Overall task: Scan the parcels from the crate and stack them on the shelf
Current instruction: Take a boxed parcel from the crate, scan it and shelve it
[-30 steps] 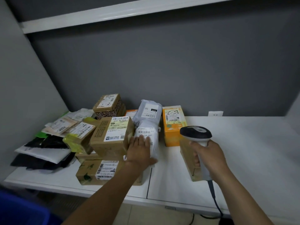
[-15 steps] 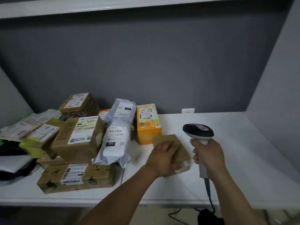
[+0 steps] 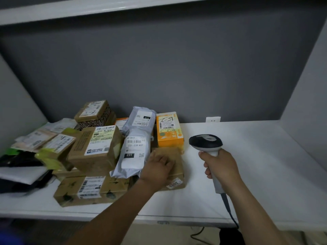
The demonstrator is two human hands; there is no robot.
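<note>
A small brown cardboard parcel [image 3: 174, 157] lies flat on the white shelf [image 3: 256, 165], pushed against the grey mailer bag [image 3: 133, 156] and in front of the orange box [image 3: 169, 131]. My left hand [image 3: 157, 167] rests on top of this parcel with its fingers laid over it. My right hand [image 3: 220, 166] grips the handle of a black-and-white barcode scanner [image 3: 206, 143], held upright to the right of the parcel; its cable runs down past the shelf edge.
Several labelled cardboard boxes and mailer bags are piled on the shelf's left half, with flat black and white bags [image 3: 21, 170] at the far left. A wall socket [image 3: 213, 119] sits at the back. Grey side walls close in the shelf; another shelf board [image 3: 123, 7] runs overhead.
My left hand left the grey mailer, took the small brown parcel from beside the scanner and slid it left against the pile. The scanner hand stayed near the same spot.
</note>
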